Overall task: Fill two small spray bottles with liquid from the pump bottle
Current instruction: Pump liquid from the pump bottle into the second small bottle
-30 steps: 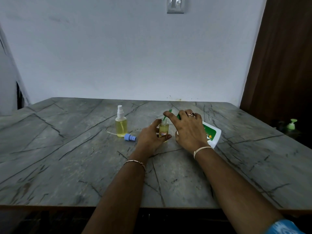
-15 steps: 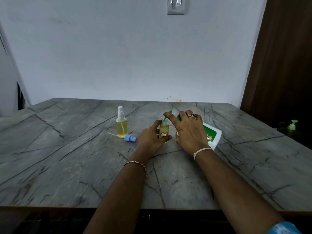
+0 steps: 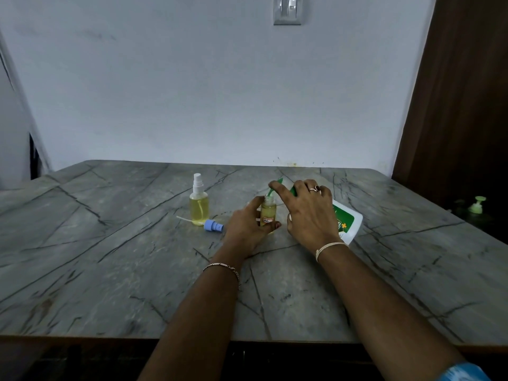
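My left hand (image 3: 247, 228) grips a small open spray bottle (image 3: 268, 213) of yellow liquid, upright on the grey marble table (image 3: 110, 257). My right hand (image 3: 308, 213) lies over the green pump head of the white pump bottle (image 3: 347, 220), which is tilted so its green spout (image 3: 275, 187) points down into the small bottle's mouth. Its index finger rests along the spout. A second small spray bottle (image 3: 198, 202) with a white sprayer stands capped to the left, holding yellow liquid. A loose blue spray cap (image 3: 213, 225) with its tube lies beside it.
Off the table at the right edge, another green pump head (image 3: 478, 204) shows in the dark beside a brown door (image 3: 461, 105). A light switch (image 3: 287, 9) is on the wall behind.
Hardly anything differs: both hands stay on the small bottle and the pump bottle, and my view has tipped down slightly.
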The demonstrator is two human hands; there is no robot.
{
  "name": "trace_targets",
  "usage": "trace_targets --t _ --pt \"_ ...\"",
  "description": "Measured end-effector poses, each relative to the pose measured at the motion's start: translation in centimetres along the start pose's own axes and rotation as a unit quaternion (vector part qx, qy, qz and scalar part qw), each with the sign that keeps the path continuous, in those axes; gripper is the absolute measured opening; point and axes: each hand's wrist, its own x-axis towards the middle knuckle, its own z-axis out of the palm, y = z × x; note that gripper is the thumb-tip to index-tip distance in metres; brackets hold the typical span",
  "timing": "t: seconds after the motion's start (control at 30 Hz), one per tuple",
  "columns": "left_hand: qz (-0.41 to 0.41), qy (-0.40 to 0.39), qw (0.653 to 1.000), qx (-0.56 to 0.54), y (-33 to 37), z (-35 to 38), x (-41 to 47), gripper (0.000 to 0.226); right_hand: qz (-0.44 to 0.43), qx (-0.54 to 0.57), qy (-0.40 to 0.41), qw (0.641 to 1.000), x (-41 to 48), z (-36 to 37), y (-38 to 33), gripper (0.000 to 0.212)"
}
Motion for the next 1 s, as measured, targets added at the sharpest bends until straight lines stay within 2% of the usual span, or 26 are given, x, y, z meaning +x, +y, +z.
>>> trace_targets --t 0.13,0.5,0.77,1.0 --pt "0.001 0.000 1.000 0.003 0.07 -0.08 -0.09 0.067 0.000 -0.004 0.002 1.000 -0.06 0.13 0.02 0.087" --pt "0.002 -0.002 1.000 0.001 0.08 -0.10 -0.08 0.067 0.009 0.006 0.000 1.000 0.10 -0.11 -0.02 0.078" --pt "0.007 0.000 1.000 0.003 -0.07 -0.05 -0.03 0.067 0.025 0.012 0.033 0.999 -0.08 -0.11 0.16 0.082" --pt "0.012 0.002 1.000 0.012 -0.04 -0.02 -0.01 0.068 0.058 0.045 0.093 0.993 0.06 -0.22 0.38 0.092"
